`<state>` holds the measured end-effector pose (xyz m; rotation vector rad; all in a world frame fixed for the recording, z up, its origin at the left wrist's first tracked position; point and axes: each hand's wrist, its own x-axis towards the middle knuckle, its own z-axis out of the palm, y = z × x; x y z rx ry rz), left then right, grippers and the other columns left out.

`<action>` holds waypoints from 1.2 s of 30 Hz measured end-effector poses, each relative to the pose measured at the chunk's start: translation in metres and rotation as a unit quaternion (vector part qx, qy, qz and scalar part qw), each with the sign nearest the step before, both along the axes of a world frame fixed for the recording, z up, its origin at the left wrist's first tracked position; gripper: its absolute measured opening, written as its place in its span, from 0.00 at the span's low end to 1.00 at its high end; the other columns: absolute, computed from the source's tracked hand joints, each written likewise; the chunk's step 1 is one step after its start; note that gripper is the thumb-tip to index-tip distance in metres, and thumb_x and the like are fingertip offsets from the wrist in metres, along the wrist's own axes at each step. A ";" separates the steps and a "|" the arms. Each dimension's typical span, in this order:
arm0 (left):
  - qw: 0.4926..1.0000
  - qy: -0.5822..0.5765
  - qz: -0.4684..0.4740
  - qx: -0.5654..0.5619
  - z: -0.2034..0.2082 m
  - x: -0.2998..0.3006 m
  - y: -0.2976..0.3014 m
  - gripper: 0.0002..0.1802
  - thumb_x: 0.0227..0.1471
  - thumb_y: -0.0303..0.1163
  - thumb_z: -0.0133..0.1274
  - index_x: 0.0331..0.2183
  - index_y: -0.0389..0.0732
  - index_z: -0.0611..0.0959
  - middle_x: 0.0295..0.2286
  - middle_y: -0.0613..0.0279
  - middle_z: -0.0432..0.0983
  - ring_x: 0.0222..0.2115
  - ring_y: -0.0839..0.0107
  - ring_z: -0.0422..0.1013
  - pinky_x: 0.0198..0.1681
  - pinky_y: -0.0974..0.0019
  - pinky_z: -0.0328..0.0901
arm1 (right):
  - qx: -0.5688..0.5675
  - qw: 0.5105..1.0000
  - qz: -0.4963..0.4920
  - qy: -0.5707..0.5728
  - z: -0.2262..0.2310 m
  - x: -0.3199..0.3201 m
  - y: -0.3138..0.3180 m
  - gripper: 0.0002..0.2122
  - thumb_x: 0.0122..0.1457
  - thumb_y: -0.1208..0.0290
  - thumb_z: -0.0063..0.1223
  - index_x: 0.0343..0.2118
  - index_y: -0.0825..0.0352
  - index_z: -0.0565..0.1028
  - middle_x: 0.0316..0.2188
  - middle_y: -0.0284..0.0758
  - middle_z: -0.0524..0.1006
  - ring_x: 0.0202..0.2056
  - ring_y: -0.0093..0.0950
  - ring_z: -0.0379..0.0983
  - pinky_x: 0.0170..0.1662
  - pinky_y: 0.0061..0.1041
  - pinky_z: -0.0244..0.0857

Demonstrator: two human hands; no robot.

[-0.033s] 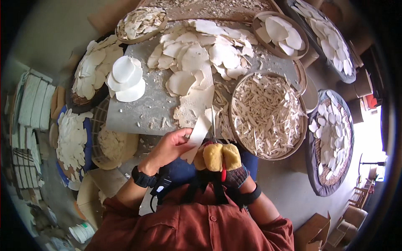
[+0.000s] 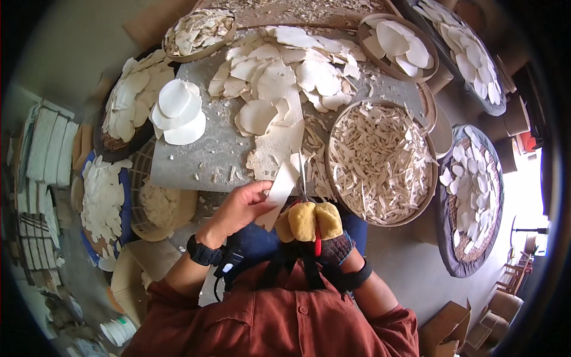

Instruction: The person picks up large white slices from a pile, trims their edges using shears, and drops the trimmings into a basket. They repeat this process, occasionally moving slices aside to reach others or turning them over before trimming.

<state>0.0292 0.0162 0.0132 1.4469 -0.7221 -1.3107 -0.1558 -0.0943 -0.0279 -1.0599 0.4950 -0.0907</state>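
Between its thumb and fingers, my left hand [image 2: 239, 209] pinches a flat white piece of sheet material [image 2: 282, 189], held tilted in front of the table edge. My right hand [image 2: 310, 225] is wrapped in thick yellow padding over a dark knit glove. It grips red-handled scissors [image 2: 302, 172], whose blades point away from me and stand right beside the white piece. From here I cannot tell whether the blades touch it. Just beyond my hands, a large irregular off-white sheet [image 2: 276, 152] lies on the grey table, with a rounded piece [image 2: 257, 117] on top.
A round tray heaped with offcut strips [image 2: 380, 160] stands close on the right. Stacked smooth ovals [image 2: 178, 112] lie at left on the grey table [image 2: 202, 157]. Rough sheets [image 2: 309, 71] pile up at the back. Round trays of pieces [image 2: 470, 202] flank both sides.
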 end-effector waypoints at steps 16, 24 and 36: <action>0.966 0.056 0.253 0.015 -0.020 0.027 -0.014 0.17 0.50 0.26 0.50 0.43 0.35 0.68 0.29 0.51 0.75 0.25 0.66 0.75 0.29 0.70 0.71 | 0.207 0.969 -0.024 -0.133 -0.051 0.017 0.001 0.12 0.56 0.71 0.48 0.42 0.67 0.69 0.40 0.35 0.73 0.42 0.26 0.70 0.48 0.25 0.63; 0.926 0.083 0.361 -0.067 -0.034 0.040 -0.015 0.29 0.47 0.22 0.52 0.51 0.42 0.61 0.35 0.52 0.73 0.32 0.67 0.73 0.35 0.68 0.69 | 0.038 0.994 -0.020 -0.105 -0.036 0.011 0.019 0.13 0.54 0.66 0.51 0.36 0.72 0.71 0.32 0.37 0.75 0.34 0.26 0.73 0.38 0.24 0.67; 0.954 0.015 0.291 -0.076 -0.026 0.003 -0.013 0.26 0.48 0.22 0.52 0.50 0.35 0.66 0.30 0.62 0.75 0.28 0.81 0.70 0.31 0.79 0.66 | 0.027 0.998 0.021 -0.059 -0.039 0.012 0.031 0.13 0.56 0.68 0.48 0.41 0.70 0.66 0.41 0.40 0.70 0.45 0.37 0.67 0.50 0.40 0.62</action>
